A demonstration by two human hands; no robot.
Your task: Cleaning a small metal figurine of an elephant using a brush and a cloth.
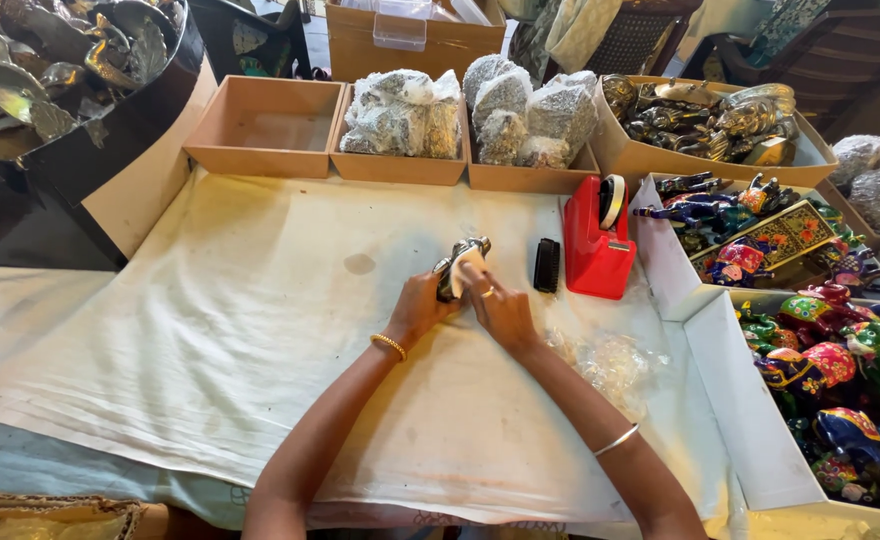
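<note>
My left hand [422, 305] and my right hand [501, 310] meet over the middle of the white cloth [240, 330]. Together they grip a small dark metallic figurine [460, 264] with a pale tag or sticker on it. The left hand holds it from the left side, and the right hand's fingers press on it from the right. A gold bangle sits on my left wrist and a silver one on my right forearm.
A black brush [547, 265] and a red tape dispenser [597, 240] stand just right of the hands. Crumpled clear plastic [610, 362] lies near my right forearm. Cardboard trays [265, 125] hold wrapped bundles [405, 112] at the back. White boxes of painted elephant figurines [840, 370] fill the right.
</note>
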